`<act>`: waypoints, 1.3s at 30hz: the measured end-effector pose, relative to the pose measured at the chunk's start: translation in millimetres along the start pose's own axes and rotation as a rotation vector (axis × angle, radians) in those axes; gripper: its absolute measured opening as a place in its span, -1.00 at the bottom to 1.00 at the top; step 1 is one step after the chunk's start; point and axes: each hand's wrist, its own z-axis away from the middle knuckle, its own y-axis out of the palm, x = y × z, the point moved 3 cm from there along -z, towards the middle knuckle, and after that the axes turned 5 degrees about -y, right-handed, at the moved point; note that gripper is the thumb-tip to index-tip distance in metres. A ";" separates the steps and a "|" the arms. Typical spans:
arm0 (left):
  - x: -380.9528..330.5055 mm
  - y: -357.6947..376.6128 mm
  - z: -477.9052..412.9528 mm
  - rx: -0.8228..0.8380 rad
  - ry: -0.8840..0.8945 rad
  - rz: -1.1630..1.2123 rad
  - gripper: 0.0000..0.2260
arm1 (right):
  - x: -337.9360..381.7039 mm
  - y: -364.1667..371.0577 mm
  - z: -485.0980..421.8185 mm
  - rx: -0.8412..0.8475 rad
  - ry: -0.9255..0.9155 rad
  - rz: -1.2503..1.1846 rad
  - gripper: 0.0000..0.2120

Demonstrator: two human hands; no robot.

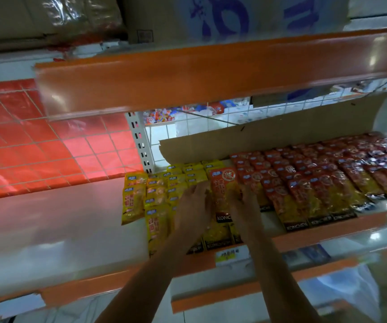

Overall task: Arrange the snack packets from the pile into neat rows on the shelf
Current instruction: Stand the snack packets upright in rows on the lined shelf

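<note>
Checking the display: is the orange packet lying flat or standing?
Flat. The orange packet lies face up, its printed front showing.

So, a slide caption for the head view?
Left hand and right hand flank an orange snack packet between yellow packets and red packets on the shelf.

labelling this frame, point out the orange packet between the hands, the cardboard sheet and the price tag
orange packet (224, 191), head view, middle of its front
cardboard sheet (292, 127), head view, bare brown face
price tag (231, 255), head view, label face
</note>
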 end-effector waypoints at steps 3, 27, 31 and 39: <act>-35.3 23.4 -5.1 0.018 -0.004 0.120 -0.69 | -11.4 -33.0 -14.2 -0.023 0.001 0.018 -0.89; -104.0 85.8 3.1 -0.152 -0.320 0.053 -0.56 | -59.0 -148.8 -62.1 0.324 -0.211 0.327 -0.71; -106.3 93.3 10.5 -0.119 -0.267 -0.058 -0.63 | -58.4 -141.5 -59.1 0.339 -0.249 0.371 -0.72; -114.7 104.2 15.2 -0.019 -0.210 -0.324 -0.73 | -63.8 -139.4 -58.5 0.391 -0.200 0.386 -0.71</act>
